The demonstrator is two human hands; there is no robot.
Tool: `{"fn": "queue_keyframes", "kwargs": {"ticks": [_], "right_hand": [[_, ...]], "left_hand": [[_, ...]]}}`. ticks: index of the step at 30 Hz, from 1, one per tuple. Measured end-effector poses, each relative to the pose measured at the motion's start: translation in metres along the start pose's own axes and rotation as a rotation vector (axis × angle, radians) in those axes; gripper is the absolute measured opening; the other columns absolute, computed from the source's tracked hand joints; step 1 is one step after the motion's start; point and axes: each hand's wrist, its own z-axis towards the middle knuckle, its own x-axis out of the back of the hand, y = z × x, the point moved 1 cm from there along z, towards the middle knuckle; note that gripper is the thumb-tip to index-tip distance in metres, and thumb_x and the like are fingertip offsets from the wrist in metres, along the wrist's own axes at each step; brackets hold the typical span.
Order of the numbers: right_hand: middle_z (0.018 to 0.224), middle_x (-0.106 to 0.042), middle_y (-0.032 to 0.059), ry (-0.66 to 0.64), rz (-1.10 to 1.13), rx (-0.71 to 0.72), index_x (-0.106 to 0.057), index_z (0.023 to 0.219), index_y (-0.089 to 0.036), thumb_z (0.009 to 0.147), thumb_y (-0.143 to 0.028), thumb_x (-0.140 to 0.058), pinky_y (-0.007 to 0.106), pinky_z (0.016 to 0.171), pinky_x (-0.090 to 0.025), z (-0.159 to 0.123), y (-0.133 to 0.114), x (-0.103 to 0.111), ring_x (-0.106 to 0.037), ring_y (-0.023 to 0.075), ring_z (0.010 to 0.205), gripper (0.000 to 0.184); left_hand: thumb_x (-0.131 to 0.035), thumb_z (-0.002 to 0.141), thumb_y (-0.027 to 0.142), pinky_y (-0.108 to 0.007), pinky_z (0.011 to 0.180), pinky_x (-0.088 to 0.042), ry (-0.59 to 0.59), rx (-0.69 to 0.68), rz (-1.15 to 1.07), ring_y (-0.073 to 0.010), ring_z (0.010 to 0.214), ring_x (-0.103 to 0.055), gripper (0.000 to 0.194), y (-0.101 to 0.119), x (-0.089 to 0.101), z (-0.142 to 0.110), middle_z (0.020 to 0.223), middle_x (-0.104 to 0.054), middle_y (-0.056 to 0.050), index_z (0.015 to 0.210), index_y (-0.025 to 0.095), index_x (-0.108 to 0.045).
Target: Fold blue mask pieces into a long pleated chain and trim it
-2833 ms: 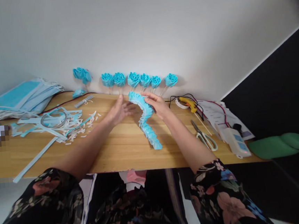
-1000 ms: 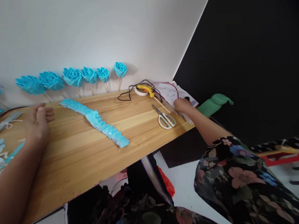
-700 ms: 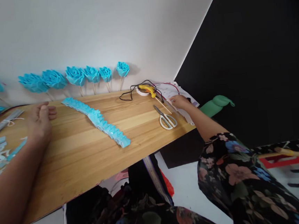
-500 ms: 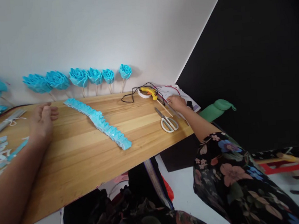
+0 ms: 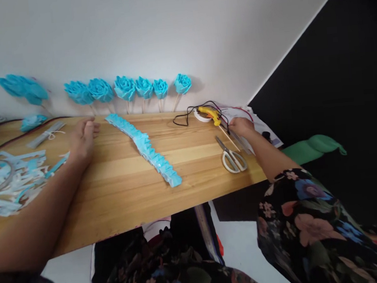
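Note:
My left hand (image 5: 84, 139) rests on the wooden table (image 5: 121, 200), fingers loosely bent, apart and holding nothing. Just to its right lies a long pleated strip of light blue paper (image 5: 146, 147), slanting towards the front edge. At the right end my right hand (image 5: 242, 127) reaches down with its fingers drawn together beside the yellow glue gun (image 5: 210, 114); what they grip is hidden. A thin wooden stick (image 5: 231, 138) and a clear flat strip (image 5: 243, 143) lie by those fingers. White-handled scissors (image 5: 232, 158) lie closer to me.
Several blue paper flowers on sticks (image 5: 125, 88) lean against the wall. Paper scraps (image 5: 28, 166) and a tied bundle of clear sticks (image 5: 46, 134) lie left. Papers (image 5: 266, 128) lie under my right hand. A black cord (image 5: 182, 122) loops at the back; something green (image 5: 314, 148) sits beyond the right edge.
The view has turned left, so everything appears further right and more scraps show. My hands have stayed in nearly the same places over the table. The blue strip lies as before.

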Motion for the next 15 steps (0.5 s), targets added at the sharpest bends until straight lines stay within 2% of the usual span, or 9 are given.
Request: {"fn": "queue_keyframes", "kwargs": {"ticks": [5,9,11,15], "right_hand": [[0.114,-0.073,0.0161,0.036,-0.014,0.055,-0.071,0.117,-0.017,0.091,-0.032,-0.049,0.032,0.076,-0.048,-0.001,0.002,-0.004,-0.068,0.0287,0.104,0.036],[0.113,-0.073,0.0171,0.018,-0.025,0.119,-0.074,0.113,-0.018,0.094,-0.025,-0.044,0.033,0.075,-0.048,-0.005,0.006,-0.001,-0.068,0.0274,0.1,0.036],[0.121,-0.07,0.0157,0.03,-0.025,0.144,-0.072,0.118,-0.019,0.092,-0.02,-0.044,0.033,0.081,-0.048,-0.008,0.01,0.003,-0.066,0.0267,0.107,0.038],[0.133,-0.064,0.0156,0.139,-0.033,0.167,-0.066,0.128,-0.015,0.091,-0.016,-0.042,0.034,0.096,-0.046,-0.018,0.02,0.01,-0.06,0.0267,0.12,0.045]], "left_hand": [[-0.041,0.098,0.051,-0.036,0.078,-0.055,0.012,-0.008,0.01,-0.0188,0.085,-0.065,0.049,0.001,-0.002,-0.001,0.103,-0.068,-0.014,0.121,0.011,-0.059],[-0.044,0.095,0.051,-0.04,0.08,-0.056,-0.008,-0.002,0.008,-0.0237,0.09,-0.068,0.048,0.003,-0.002,-0.001,0.106,-0.069,-0.016,0.12,0.014,-0.06],[-0.044,0.094,0.049,-0.039,0.081,-0.056,-0.007,0.001,0.015,-0.0244,0.092,-0.068,0.047,0.002,-0.002,-0.001,0.108,-0.069,-0.016,0.121,0.014,-0.06],[-0.04,0.096,0.044,-0.039,0.087,-0.055,-0.02,-0.015,0.052,-0.0239,0.095,-0.068,0.047,0.002,-0.003,-0.002,0.111,-0.069,-0.017,0.125,0.011,-0.059]]}}
